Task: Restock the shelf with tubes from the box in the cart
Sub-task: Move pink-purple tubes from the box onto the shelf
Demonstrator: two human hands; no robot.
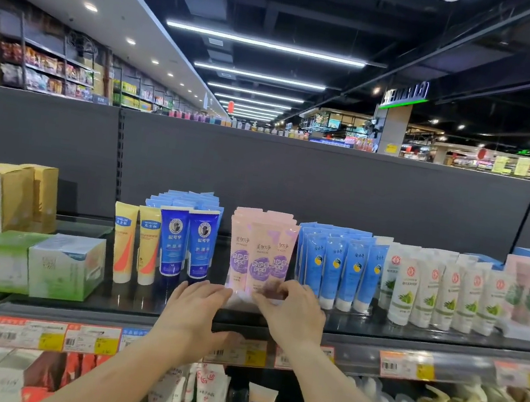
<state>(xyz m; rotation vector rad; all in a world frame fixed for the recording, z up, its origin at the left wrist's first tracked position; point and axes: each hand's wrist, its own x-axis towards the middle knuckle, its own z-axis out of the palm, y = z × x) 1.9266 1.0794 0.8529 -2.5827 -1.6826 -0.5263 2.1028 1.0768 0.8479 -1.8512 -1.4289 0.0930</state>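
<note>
— From the head view, what is the step?

— Squaring up the pink tubes [260, 258] at the front of the shelf [409, 330]. I'd judge it goes best with both palms nudging the caps level, gently — the tubes stand on their caps and look easy to tip.

— And the fingers?

— The left hand [197, 307] lies flat, fingers loosely together, tips at the base of the leftmost pink tube. The right hand [292, 310] curls over the front tubes' caps; whether it pinches one I cannot tell.

— The box and cart?

— Out of sight. The blue tubes [342, 269] stand just beside, untouched.
</note>
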